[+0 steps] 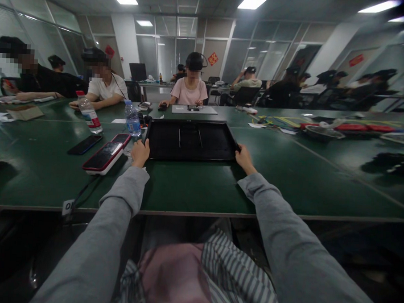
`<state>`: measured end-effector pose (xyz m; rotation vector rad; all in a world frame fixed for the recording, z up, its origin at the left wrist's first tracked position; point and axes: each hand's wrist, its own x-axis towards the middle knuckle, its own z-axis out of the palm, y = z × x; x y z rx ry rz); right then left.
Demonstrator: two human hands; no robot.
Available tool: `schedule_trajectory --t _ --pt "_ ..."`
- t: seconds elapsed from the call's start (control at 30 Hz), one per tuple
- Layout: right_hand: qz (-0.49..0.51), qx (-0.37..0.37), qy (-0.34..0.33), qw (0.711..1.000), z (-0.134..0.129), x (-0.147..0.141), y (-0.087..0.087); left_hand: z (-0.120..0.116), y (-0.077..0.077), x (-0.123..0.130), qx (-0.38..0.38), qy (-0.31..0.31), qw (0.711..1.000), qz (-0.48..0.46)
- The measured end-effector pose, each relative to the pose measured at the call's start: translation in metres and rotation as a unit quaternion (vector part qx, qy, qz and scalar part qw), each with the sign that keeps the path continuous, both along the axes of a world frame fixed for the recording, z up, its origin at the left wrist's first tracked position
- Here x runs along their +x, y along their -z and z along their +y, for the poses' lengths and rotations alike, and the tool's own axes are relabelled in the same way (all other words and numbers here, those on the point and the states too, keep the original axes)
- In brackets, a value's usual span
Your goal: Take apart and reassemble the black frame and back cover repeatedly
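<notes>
A shallow black rectangular tray [162,141] is held level at the green table, with two thin light strips on its inner surface. My left hand [140,153] grips its left edge near the front corner, fingers closed round the rim. On the opposite side my right hand [245,158] holds the right edge in the same way. Whether the tray's underside touches the table cannot be seen. Just beyond my left hand stands a clear bottle with a blue cap [133,119].
Left of the tray lie a red-edged phone-like device [103,158], a dark phone [85,144] and a red-capped bottle [89,114]. Cables [278,122] and a clear container [324,132] lie at the right. A person [189,88] sits opposite; others sit around.
</notes>
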<state>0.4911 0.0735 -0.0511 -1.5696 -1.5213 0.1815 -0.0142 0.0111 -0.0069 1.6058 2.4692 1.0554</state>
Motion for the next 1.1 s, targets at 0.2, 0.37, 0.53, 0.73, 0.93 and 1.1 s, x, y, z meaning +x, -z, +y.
schedule_trajectory --t 0.2,0.37,0.53,0.73,0.93,1.1 --pt "-0.038 0.056 0.058 0.996 -0.013 -0.006 -0.011 -0.013 -0.01 0.014 0.116 0.009 0.991 0.061" --pt "-0.087 0.075 0.09 0.989 -0.026 -0.015 -0.021 -0.021 -0.014 0.021 0.113 0.084 0.987 0.077" --pt "-0.133 0.069 0.087 0.985 -0.037 -0.024 -0.023 -0.022 -0.01 0.023 0.109 0.133 0.982 0.076" --pt "-0.185 0.065 0.063 0.979 -0.045 -0.035 -0.024 -0.027 -0.013 0.028 0.097 0.149 0.978 0.111" --pt "-0.223 0.064 0.044 0.972 -0.05 -0.047 -0.027 -0.028 -0.015 0.034 0.086 0.188 0.971 0.119" --pt "-0.248 0.057 0.006 0.967 -0.051 -0.058 -0.025 -0.029 -0.015 0.037 0.078 0.203 0.969 0.115"
